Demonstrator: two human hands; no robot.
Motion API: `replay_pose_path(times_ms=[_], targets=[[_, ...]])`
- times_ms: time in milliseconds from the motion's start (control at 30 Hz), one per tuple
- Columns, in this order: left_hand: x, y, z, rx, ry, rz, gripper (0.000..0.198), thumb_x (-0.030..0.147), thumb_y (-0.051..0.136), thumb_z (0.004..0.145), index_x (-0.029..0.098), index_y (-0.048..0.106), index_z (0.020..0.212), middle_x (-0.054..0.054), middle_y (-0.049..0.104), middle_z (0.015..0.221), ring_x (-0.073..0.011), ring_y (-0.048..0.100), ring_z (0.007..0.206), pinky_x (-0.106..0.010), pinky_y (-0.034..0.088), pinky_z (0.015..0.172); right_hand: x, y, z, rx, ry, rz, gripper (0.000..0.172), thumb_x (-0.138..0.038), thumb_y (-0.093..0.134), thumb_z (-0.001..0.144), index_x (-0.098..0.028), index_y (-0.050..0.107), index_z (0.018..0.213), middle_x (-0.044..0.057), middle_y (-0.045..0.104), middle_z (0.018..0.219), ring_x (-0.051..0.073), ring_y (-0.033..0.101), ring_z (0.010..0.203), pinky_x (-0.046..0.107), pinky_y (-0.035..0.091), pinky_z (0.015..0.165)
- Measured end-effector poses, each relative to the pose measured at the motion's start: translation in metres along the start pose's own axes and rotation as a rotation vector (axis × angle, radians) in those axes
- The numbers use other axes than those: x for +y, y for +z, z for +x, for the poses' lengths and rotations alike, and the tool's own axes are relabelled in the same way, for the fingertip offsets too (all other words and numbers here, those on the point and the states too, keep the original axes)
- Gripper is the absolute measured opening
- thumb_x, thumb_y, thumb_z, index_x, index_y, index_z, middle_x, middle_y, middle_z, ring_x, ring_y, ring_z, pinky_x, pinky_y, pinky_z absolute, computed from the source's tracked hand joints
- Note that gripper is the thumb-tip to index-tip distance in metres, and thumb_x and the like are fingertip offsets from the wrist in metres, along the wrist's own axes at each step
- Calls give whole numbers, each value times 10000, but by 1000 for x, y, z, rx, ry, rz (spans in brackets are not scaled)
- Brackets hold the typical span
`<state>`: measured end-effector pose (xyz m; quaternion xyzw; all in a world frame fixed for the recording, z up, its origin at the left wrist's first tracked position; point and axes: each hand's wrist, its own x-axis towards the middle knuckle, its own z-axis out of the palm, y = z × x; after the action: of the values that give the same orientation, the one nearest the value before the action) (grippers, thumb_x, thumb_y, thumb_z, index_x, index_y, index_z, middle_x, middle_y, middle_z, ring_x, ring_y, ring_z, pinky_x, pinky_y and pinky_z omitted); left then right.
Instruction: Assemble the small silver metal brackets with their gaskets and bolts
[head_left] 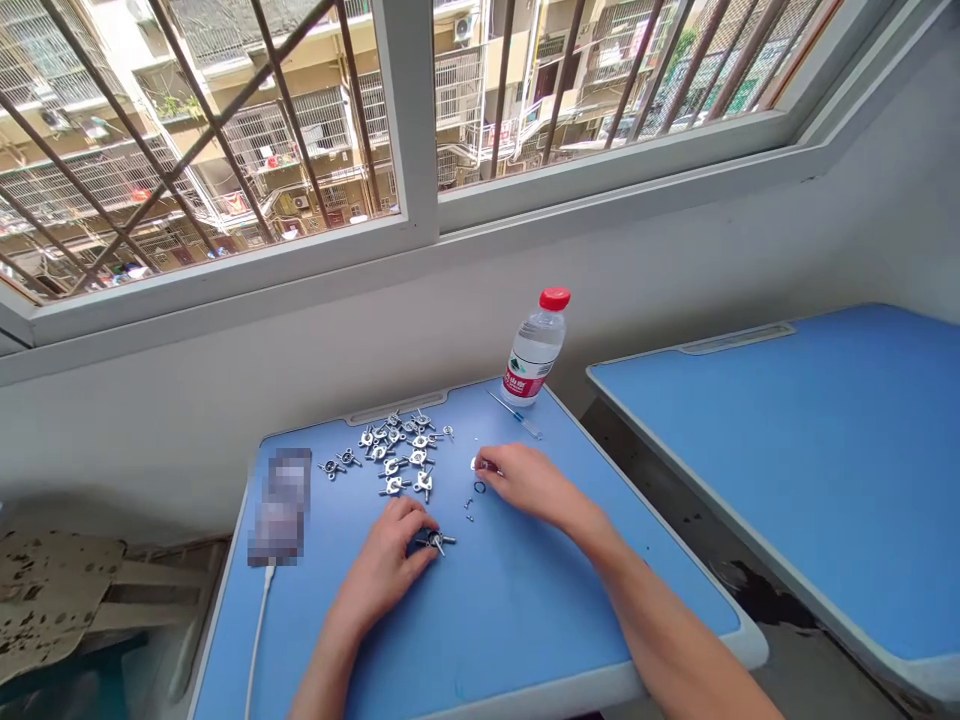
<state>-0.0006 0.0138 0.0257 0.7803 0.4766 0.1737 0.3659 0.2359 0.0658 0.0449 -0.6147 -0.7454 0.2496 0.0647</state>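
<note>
Barred windows [225, 130] fill the upper frame above a blue desk [510, 610] at lower centre; a second blue desk [810, 480] stands at right. A water bottle [535, 350] stands upright at the near desk's far edge, and a phone [280, 505] lies at its left. A pile of metal fittings [397, 450] lies left of the bottle. Below the pile, the left hand [386, 565] grips one metal fitting [436, 541] on the desk. The right hand [529, 482] pinches a small part [482, 465] just above a black ring [480, 487].
</note>
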Motion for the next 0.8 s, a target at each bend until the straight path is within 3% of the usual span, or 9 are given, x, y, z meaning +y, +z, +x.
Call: replay_pose_path(times_ms=[533, 667, 800], targets=[[-4, 4, 3, -8, 33, 12, 145, 142, 538, 853, 228, 629, 927, -52, 611, 1016, -232, 572, 983, -356, 470, 874, 29, -21, 5, 127, 173, 11, 238, -170, 465, 896, -182, 703, 886, 63, 718, 920, 201, 610, 830, 258, 333, 601], [-3, 3, 2, -7, 33, 0, 173, 141, 543, 838, 234, 633, 953, -52, 608, 1033, -230, 571, 998, -345, 470, 879, 32, -16, 8, 98, 133, 28, 205, -187, 518, 878, -187, 699, 975, 57, 712, 966, 198, 608, 873, 250, 350, 633], [-4, 2, 1, -4, 18, -14, 219, 115, 566, 805, 231, 628, 980, -44, 601, 1046, -218, 579, 995, -320, 470, 867, 32, -9, 12, 66, 95, 37, 285, -230, 584, 859, -187, 654, 1132, 53, 694, 968, 196, 601, 886, 248, 357, 656]])
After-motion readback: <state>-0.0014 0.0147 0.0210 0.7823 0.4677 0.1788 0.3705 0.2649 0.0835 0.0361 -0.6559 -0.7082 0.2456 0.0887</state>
